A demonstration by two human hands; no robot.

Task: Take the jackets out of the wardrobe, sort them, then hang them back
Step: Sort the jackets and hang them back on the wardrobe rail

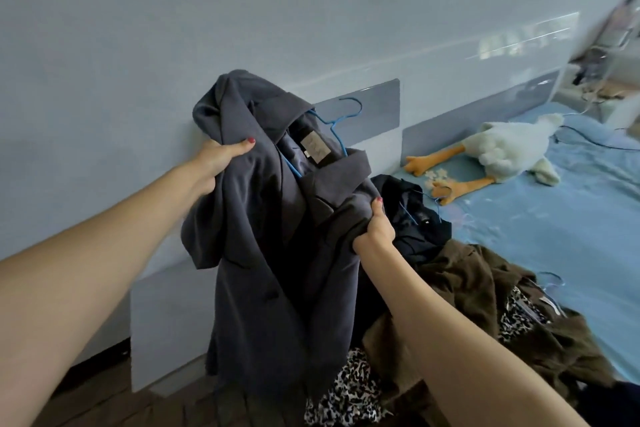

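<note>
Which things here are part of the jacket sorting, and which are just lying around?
Job: grey jacket on blue hanger, held by left hand and right hand; black jacket; brown jacket; leopard-print garment.
Lying about: plush goose; cable.

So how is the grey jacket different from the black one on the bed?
The grey jacket is held up in the air by the left hand and the right hand; the black jacket lies crumpled on the bed. The grey jacket is lighter in colour. Both have a blue hanger.
</note>
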